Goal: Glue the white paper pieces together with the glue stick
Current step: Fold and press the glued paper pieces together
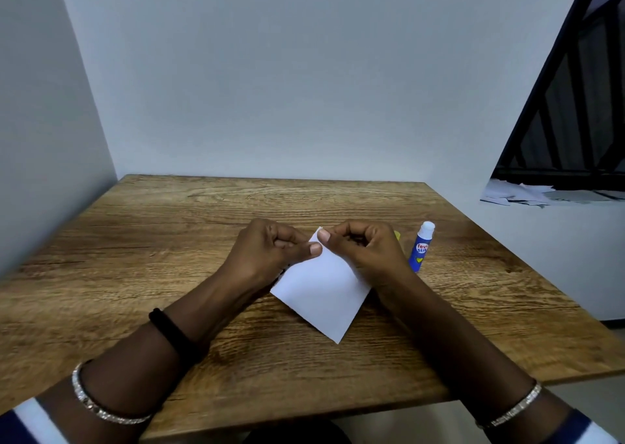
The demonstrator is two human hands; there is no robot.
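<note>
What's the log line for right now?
left hand, right hand: pinching white paper | glue stick: upright on table

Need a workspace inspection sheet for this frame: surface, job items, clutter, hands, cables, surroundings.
Surface: wooden table, no spills seen.
Job's things: white paper near the front middle; one piece or two, cannot tell. Glue stick stands to its right, untouched, white top showing.
Clutter: small yellow item behind the right hand, mostly hidden.
Hands: left hand and right hand each pinch the paper's far corner.
Cables: nothing seen.
Surroundings: grey walls; ledge at right with paper scraps, below a dark window frame.
</note>
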